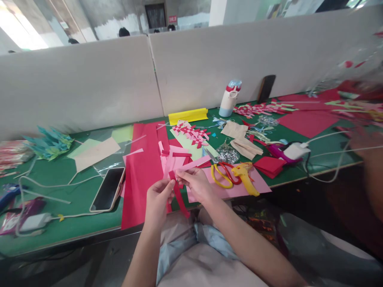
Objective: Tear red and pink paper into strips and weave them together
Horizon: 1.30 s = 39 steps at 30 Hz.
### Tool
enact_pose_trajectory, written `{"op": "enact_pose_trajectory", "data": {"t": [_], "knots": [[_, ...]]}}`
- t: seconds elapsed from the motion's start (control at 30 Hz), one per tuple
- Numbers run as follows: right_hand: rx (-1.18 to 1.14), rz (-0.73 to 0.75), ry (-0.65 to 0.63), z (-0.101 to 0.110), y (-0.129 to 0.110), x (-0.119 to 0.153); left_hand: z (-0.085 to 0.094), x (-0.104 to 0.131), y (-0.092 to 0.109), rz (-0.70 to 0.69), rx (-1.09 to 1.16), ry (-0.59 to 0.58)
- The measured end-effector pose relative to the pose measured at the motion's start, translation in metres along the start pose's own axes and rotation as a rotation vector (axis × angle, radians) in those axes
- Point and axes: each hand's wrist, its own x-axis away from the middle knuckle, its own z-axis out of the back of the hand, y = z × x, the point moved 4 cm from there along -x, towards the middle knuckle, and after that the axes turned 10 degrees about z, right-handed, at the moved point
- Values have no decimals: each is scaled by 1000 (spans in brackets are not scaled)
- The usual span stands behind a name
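My left hand (160, 196) pinches the end of a red paper strip (180, 200) that hangs down past the table's front edge. Close beside it on the right, my right hand (193, 181) has thumb and fingers pressed on the strips at the same spot. A pink strip (198, 162) runs from there up to the right. Behind the hands lie more pink and red strips (176, 154) and a woven red and pink paper piece (191, 133) on light green paper. Large red paper (140, 171) lies to the left.
Scissors (223, 175) and a yellow glue gun (245, 176) lie on pink paper at right. A phone (108, 189) and white cables are at left. A bottle (229, 99) stands near the partition (194, 71). Someone's blurred arm (372, 171) is at far right.
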Motion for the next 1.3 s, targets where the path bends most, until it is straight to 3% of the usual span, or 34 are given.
{"op": "enact_pose_trajectory", "data": {"t": [0.27, 0.57, 0.83, 1.1, 1.3], "knots": [[76, 0, 10, 3, 1, 2, 1, -2, 11, -61, -24, 25], [24, -32, 20, 3, 2, 6, 4, -4, 2, -56, -7, 18], [96, -102, -4, 25, 8, 9, 16, -11, -3, -37, 9, 93], [163, -158, -100, 19, 14, 2, 8, -14, -3, -10, -16, 37], [453, -131, -213, 17, 24, 6, 8, -17, 1, -33, 19, 47]]}}
